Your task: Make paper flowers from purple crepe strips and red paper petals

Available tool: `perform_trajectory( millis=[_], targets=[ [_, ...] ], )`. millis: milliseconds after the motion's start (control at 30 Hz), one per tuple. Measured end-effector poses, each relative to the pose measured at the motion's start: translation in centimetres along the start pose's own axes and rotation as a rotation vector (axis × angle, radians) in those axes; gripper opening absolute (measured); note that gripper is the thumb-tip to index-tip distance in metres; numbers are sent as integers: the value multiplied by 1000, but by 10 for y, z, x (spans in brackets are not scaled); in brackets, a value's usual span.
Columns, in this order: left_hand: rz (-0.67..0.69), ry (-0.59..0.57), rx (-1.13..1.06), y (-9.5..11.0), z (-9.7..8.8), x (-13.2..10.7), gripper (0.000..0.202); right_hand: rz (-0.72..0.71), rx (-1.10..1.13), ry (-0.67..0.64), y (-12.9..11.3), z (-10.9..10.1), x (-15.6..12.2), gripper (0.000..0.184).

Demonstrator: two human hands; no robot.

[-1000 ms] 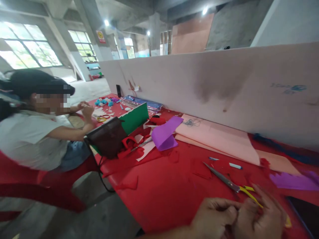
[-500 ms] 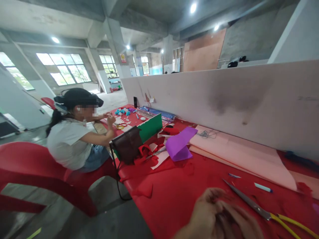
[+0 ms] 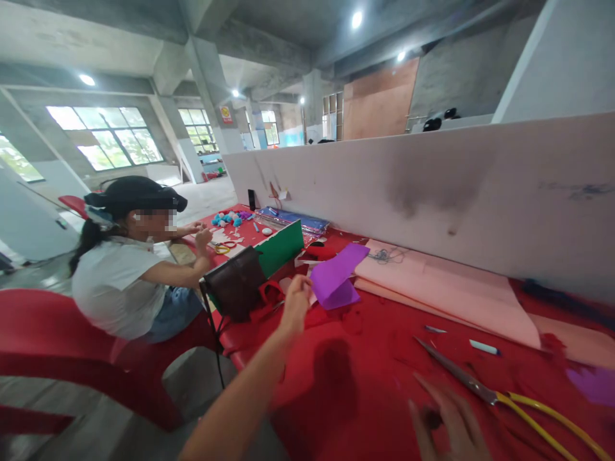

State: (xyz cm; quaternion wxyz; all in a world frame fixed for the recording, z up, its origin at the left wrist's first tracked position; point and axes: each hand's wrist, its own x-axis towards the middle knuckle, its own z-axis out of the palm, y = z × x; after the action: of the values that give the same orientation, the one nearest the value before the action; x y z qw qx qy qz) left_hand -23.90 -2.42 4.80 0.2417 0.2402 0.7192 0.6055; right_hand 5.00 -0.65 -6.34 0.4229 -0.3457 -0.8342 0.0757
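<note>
Head: L hand (image 3: 296, 301) by 1 purple sheet (image 3: 336, 276); R hand (image 3: 449, 424) nr 1 scissors (image 3: 473, 386).

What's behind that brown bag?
A green board stands upright behind the brown bag. The bag covers the board's near end, and whatever lies on the red table there.

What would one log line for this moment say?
left hand: outstretched by red scraps | right hand: open, near yellow-handled scissors | purple sheet: beside left hand
</note>
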Motion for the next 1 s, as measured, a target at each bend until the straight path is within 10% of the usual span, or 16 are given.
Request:
perform_trajectory(
  millis=[200, 467, 700, 867, 1000],
  targets=[
    [202, 113, 299, 1, -21, 88, 15, -124, -100, -30, 8, 16, -12, 31],
    [513, -98, 421, -9, 47, 60, 29, -205, -142, -69, 7, 23, -19, 28],
    [32, -99, 29, 0, 73, 84, 25, -217, -15, -102, 8, 16, -19, 35],
    [-154, -164, -254, 21, 47, 102, 34, 200, 310, -77, -8, 11, 4, 20],
    [-238, -239, -532, 32, 34, 91, 23, 751, 731, -36, -33, 8, 46, 48]
  ],
)
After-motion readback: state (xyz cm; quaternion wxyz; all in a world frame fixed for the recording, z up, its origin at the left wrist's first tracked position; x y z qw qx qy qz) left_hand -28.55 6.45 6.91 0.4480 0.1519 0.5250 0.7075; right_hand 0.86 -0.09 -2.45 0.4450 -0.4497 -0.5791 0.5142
